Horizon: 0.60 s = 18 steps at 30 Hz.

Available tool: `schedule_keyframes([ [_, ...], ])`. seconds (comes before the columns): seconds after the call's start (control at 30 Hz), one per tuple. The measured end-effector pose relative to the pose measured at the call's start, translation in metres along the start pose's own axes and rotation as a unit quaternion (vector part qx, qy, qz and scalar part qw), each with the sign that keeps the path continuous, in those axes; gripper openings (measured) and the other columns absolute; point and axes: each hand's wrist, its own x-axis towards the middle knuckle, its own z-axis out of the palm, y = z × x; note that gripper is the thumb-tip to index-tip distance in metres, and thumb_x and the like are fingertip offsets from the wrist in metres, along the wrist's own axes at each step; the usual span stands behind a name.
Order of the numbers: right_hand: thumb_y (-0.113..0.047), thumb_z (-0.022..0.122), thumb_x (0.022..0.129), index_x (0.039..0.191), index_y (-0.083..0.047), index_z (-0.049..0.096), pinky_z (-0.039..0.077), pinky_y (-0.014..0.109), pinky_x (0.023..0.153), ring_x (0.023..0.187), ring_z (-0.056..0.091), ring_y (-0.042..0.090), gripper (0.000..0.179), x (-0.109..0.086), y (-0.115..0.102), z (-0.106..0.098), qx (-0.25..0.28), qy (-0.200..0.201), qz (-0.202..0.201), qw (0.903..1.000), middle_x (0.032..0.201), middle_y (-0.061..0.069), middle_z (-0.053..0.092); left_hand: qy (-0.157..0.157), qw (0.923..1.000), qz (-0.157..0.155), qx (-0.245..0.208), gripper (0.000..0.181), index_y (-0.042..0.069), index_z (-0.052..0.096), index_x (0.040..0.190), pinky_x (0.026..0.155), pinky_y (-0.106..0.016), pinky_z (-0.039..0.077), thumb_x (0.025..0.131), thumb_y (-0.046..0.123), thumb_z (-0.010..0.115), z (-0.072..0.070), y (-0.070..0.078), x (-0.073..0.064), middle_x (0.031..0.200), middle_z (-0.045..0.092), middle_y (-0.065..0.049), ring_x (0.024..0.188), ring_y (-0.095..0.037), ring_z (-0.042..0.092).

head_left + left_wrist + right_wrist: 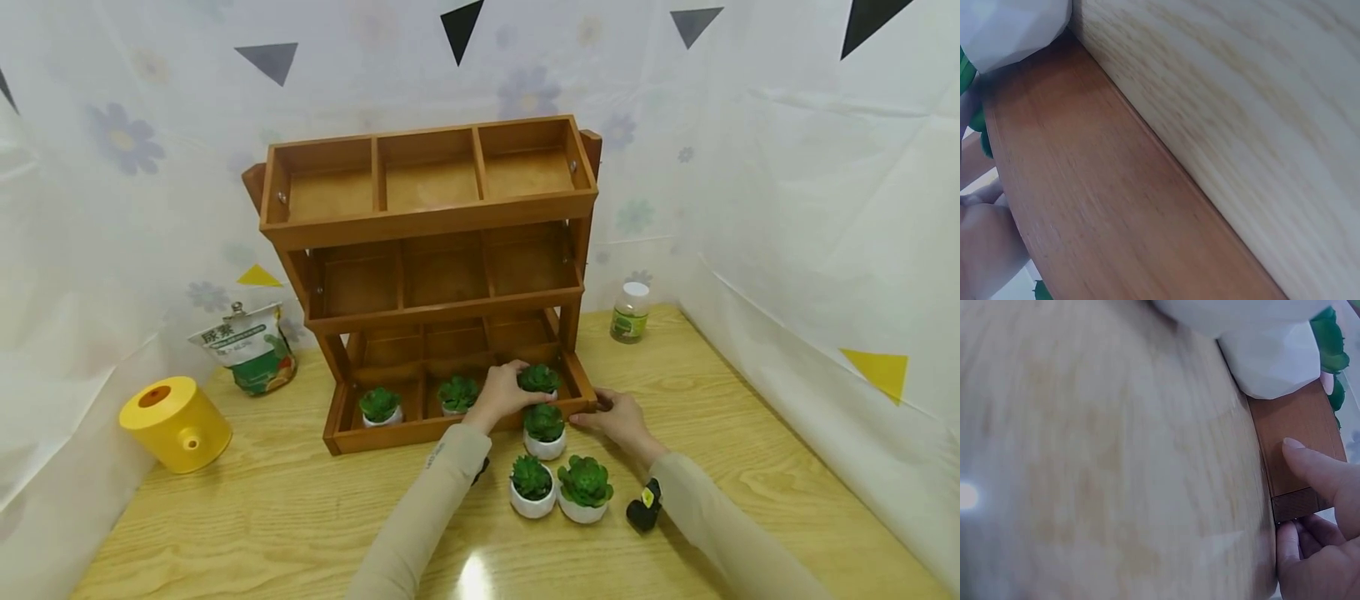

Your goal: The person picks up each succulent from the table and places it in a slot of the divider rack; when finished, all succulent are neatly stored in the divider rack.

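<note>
A three-tier wooden shelf (429, 218) stands on the table, each tier split into three compartments. In the head view my left hand (501, 392) reaches over the bottom tier's front board and holds a small potted succulent (538, 378) in the right compartment, thumb on the near side and fingers behind. With my right hand (618, 423) I grip the bottom tier's front right corner; in the right wrist view the thumb (1313, 464) lies on the front board (1291, 434) and the other fingers curl round its end. Another potted succulent (544, 432) stands right before that board.
Two more succulents, a smaller one (532, 486) and a leafier one (584, 489), stand between my forearms. The bottom tier also holds a left succulent (381, 407) and a middle succulent (458, 394). A yellow watering can (177, 425), a clipped bag (253, 348) and a white-lidded jar (630, 313) stand around the shelf.
</note>
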Motion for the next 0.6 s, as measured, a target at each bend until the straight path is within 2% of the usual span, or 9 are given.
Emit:
schedule_keyframes([
  [0.23, -0.027, 0.079, 0.079, 0.136, 0.006, 0.049, 0.044, 0.051, 0.100, 0.121, 0.053, 0.041, 0.072, 0.001, 0.000, 0.000, 0.001, -0.001, -0.001, 1.0000, 0.132, 0.027, 0.054, -0.031, 0.9994, 0.016, 0.008, 0.075, 0.003, 0.046, 0.141, 0.104, -0.045, 0.043, 0.082, 0.042, 0.074, -0.003, 0.000, 0.000, 0.140, 0.051, -0.017, 0.127, -0.033, 0.050],
  [0.47, -0.028, 0.079, 0.079, 0.135, 0.006, 0.049, 0.044, 0.051, 0.099, 0.120, 0.053, 0.042, 0.072, -0.001, -0.001, -0.001, -0.009, 0.000, 0.000, 1.0000, 0.131, 0.027, 0.055, -0.074, 0.9971, 0.020, 0.000, 0.075, 0.004, 0.036, 0.146, 0.107, -0.046, 0.040, 0.088, 0.038, 0.069, -0.007, 0.002, 0.000, 0.147, 0.042, -0.016, 0.134, -0.033, 0.042],
  [0.6, -0.028, 0.079, 0.079, 0.135, 0.005, 0.050, 0.044, 0.051, 0.099, 0.120, 0.054, 0.041, 0.072, 0.000, -0.001, -0.001, -0.011, 0.000, -0.004, 0.9999, 0.130, 0.026, 0.056, -0.079, 0.9963, 0.031, -0.013, 0.074, 0.002, 0.034, 0.147, 0.106, -0.045, 0.040, 0.089, 0.034, 0.068, -0.013, 0.001, -0.002, 0.146, 0.043, -0.017, 0.133, -0.032, 0.043],
])
